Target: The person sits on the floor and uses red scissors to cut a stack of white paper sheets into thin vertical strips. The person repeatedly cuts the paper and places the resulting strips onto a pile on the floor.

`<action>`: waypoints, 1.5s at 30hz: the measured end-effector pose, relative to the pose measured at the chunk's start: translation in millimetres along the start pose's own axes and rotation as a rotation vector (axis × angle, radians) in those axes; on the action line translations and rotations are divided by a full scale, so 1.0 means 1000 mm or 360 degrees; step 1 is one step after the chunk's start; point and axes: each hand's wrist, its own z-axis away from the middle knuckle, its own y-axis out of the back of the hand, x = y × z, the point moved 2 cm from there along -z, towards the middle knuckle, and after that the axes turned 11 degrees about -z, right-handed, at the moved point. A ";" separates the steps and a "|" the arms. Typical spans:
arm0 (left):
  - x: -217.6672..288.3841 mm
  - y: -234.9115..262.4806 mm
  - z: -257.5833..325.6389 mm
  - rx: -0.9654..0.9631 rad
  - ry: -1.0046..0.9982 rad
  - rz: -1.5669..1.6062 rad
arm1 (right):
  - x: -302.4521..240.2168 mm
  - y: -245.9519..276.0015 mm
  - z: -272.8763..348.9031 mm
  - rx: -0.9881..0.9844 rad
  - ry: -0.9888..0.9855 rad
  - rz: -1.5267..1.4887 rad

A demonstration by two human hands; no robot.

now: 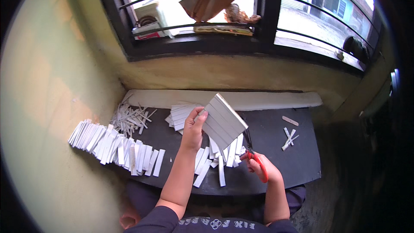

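My left hand point(195, 126) grips a squarish white-grey sheet point(223, 121) by its left edge, thumb on top; dark parallel lines divide it into strips. The sheet is tilted above the table. Red-handled scissors point(258, 166) are in my right hand point(260, 168), their dark blades pointing up toward the sheet's right corner. Whether the blades touch the sheet I cannot tell. Below the sheet lies a loose heap of cut white strips point(221, 170), partly hidden by it. Behind my left hand rests a stack of similar lined sheets point(182, 114).
A long row of white strips point(116, 146) lines the table's left side, with thin offcuts point(131, 118) behind it. A few strips point(290, 139) and a rounded flat stick point(290, 121) lie right on the dark table point(276, 164). A white foam roll point(258, 100) runs along the wall beneath a barred window point(198, 47).
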 end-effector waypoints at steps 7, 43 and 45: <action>0.024 -0.028 -0.005 -0.0052 -0.0271 -0.0417 | 0.000 0.000 0.006 -0.0036 0.0268 -0.0180; 0.092 -0.001 -0.022 0.0228 -0.0682 -0.0046 | -0.073 -0.065 -0.114 -0.0154 0.0667 0.0105; 0.095 -0.006 -0.022 0.0208 -0.0635 0.0041 | -0.063 -0.066 -0.111 -0.0151 0.0612 -0.0188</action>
